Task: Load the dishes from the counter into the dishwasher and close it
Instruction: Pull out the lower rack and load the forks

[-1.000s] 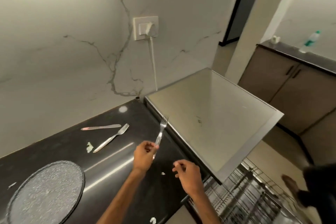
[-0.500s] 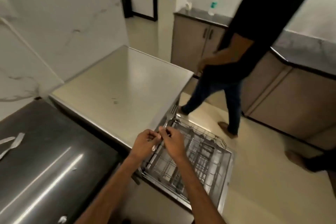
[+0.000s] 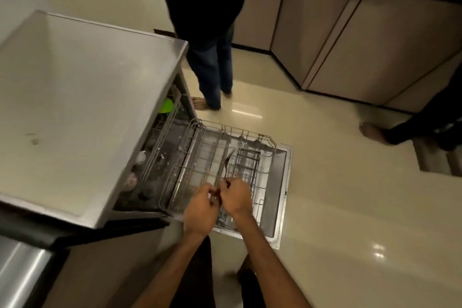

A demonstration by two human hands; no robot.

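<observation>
While both hands meet over the pulled-out rack (image 3: 272,144), the loading is under way but not finished. The right hand (image 3: 235,199) has its fingers curled round the handle of a fork (image 3: 228,161), and the left hand (image 3: 201,204) pinches the same handle end from the other side. The fork's tines point away from the fingertips, out over the wire grid. It has not been put down yet. I judge that the cutlery basket (image 3: 246,165), just beyond and to the right of the fingers, is where it belongs.

Deeper in the dishwasher (image 3: 87,95), to the left of the fingers and further off, something green (image 3: 167,105) and a few pale shapes sit in the dark, so some pieces seem already loaded. Only a corner of the counter (image 3: 20,270) shows, behind the left wrist, so what remains there cannot be told. Pushing the rack in and lifting the door (image 3: 285,182) are both left to do.

Beyond the fingers a person (image 3: 210,32) stands close to the far corner of the rack. Another foot (image 3: 370,132) is well off to the right. Neither blocks the basket.
</observation>
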